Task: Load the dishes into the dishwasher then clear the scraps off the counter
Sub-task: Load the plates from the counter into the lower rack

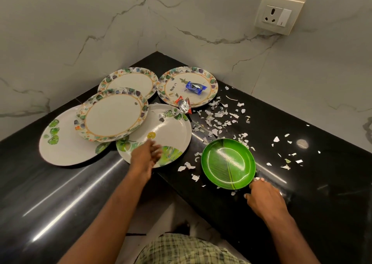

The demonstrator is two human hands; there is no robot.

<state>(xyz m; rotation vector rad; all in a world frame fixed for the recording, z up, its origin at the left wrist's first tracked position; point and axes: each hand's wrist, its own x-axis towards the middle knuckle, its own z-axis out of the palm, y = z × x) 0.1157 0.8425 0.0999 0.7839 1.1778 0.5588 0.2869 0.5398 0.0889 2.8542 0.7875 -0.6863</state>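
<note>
- Countertop (60,193) of glossy black stone fills a corner under white marbled walls; clock directions below are read from the centre of the view, twelve pointing to the far corner.
- At ten o'clock, a floral-rimmed plate (112,114) lies on top, overlapping a white plate with green leaves (66,142) at nine o'clock and a second leaf plate (167,128) near the centre.
- At eleven o'clock, another floral plate (130,81) sits partly under the top one.
- At twelve o'clock, a floral plate with scraps (188,87) carries a blue foil wrapper (196,87); a crumpled silver and red wrapper (184,105) lies across its near rim.
- Torn white paper scraps (218,115) scatter over the counter from one o'clock out to three o'clock.
- At four o'clock, a small green bowl (228,164) printed like a banana leaf sits among the scraps, tilted up at its near edge.
- The left hand (146,155) reaches over the near rim of the central leaf plate, fingers loosely spread and blurred; it holds nothing, and I cannot tell whether it touches the plate.
- The right hand (263,200), at five o'clock, pinches the near rim of the green bowl with curled fingertips.
- A wall socket with switch (278,14) is mounted at two o'clock.
- Checked fabric (181,249) shows at six o'clock.
</note>
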